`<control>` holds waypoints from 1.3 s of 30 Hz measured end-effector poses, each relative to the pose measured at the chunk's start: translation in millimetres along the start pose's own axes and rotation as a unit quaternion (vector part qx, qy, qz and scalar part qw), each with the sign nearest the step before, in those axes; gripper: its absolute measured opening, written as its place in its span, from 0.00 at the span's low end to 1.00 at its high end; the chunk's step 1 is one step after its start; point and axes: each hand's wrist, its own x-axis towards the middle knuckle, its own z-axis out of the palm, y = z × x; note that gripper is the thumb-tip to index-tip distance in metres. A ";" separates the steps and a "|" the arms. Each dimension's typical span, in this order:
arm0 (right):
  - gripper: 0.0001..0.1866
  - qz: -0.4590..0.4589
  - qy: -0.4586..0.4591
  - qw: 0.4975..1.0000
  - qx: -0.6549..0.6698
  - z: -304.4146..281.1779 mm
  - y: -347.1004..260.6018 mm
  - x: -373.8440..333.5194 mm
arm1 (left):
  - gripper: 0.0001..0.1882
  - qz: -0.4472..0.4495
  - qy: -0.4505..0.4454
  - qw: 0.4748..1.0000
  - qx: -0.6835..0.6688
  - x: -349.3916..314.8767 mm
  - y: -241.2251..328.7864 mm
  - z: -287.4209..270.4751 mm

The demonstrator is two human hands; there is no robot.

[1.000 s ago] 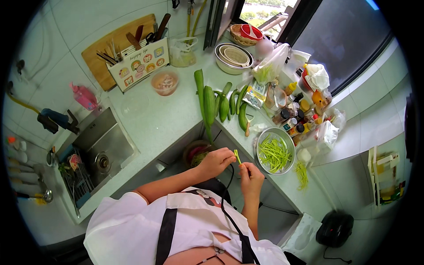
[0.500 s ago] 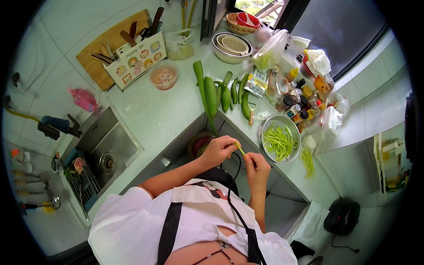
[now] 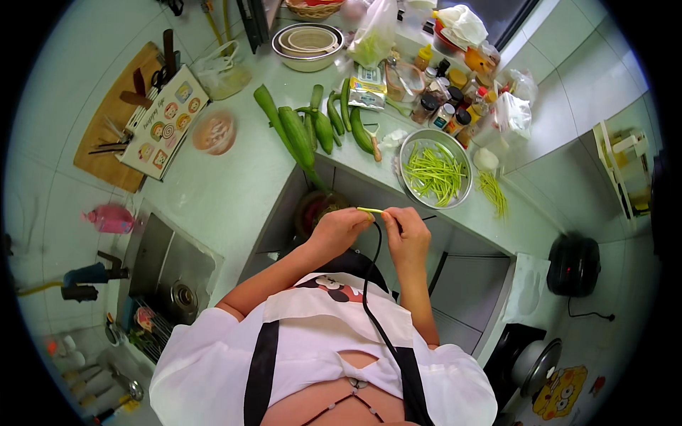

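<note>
Green stem [image 3: 369,210] swung nearly level, between the hands [image 3: 341,231] [image 3: 408,236], pinched by both

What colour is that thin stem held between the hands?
The stem is light yellowish green, clearest in the head view.

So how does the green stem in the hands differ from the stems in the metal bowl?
The green stem is single; the piled stems are many. The green stem is held between left hand and right hand; the piled stems lie in the metal bowl. Both are slender and green.
</note>
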 end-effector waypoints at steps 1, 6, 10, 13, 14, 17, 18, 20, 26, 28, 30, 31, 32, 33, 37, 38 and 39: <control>0.03 0.008 0.010 1.000 -0.002 2.3 2.0 -1.2 | 0.05 -0.012 -0.012 1.000 -0.017 1.7 2.6 -2.3; 0.03 0.031 0.040 0.999 -0.010 11.0 2.9 -6.8 | 0.08 0.053 -0.033 0.995 0.077 1.3 -13.3 4.0; 0.03 0.070 0.057 0.996 0.005 19.1 5.9 -8.1 | 0.08 0.105 -0.065 0.983 0.136 3.6 -8.7 -1.2; 0.04 0.103 0.072 0.991 0.048 25.0 10.0 -8.8 | 0.08 0.135 -0.058 0.978 0.151 2.7 -10.9 -3.0; 0.04 0.113 0.078 0.988 0.065 27.2 13.0 -9.4 | 0.08 0.136 -0.056 0.977 0.155 1.4 -11.9 -4.1; 0.05 0.178 0.130 0.967 0.128 25.8 34.7 -6.3 | 0.08 0.131 -0.072 0.975 0.161 -3.8 -14.4 -13.7; 0.06 0.211 0.147 0.955 0.151 22.8 41.2 -5.6 | 0.08 0.116 -0.072 0.976 0.171 -7.5 -18.6 -16.5; 0.07 0.224 0.183 0.937 0.196 15.9 57.5 -6.6 | 0.07 0.089 -0.074 0.976 0.187 -14.4 -36.6 -17.8; 0.06 0.242 0.194 0.928 0.206 -2.4 66.7 -19.8 | 0.07 -0.030 -0.074 0.956 0.283 -23.7 -94.7 -10.5; 0.06 0.240 0.194 0.929 0.205 -4.1 67.9 -24.6 | 0.08 -0.061 -0.060 0.956 0.279 -24.3 -98.8 -8.8; 0.06 0.242 0.188 0.930 0.204 -9.0 68.9 -24.0 | 0.10 -0.098 -0.058 0.948 0.298 -21.2 -103.2 -5.0; 0.06 0.244 0.184 0.930 0.203 -11.9 70.6 -23.7 | 0.11 -0.103 -0.052 0.947 0.299 -18.8 -104.4 -4.4; 0.06 0.252 0.179 0.929 0.204 -14.2 73.5 -23.0 | 0.12 -0.107 -0.046 0.947 0.300 -16.2 -106.1 -4.8; 0.06 0.258 0.174 0.929 0.201 -16.9 74.9 -22.0 | 0.12 -0.112 -0.039 0.948 0.296 -14.6 -108.0 -4.6; 0.08 0.264 0.165 0.930 0.196 -22.6 107.4 -18.3 | 0.11 -0.080 0.018 0.956 0.280 -5.1 -107.8 -4.2; 0.08 0.262 0.158 0.933 0.190 -24.6 117.0 -12.5 | 0.10 -0.086 0.028 0.955 0.283 -0.8 -102.5 -5.2; 0.08 0.261 0.151 0.936 0.184 -25.9 124.6 -5.0 | 0.08 -0.091 0.043 0.957 0.272 3.9 -94.1 -7.0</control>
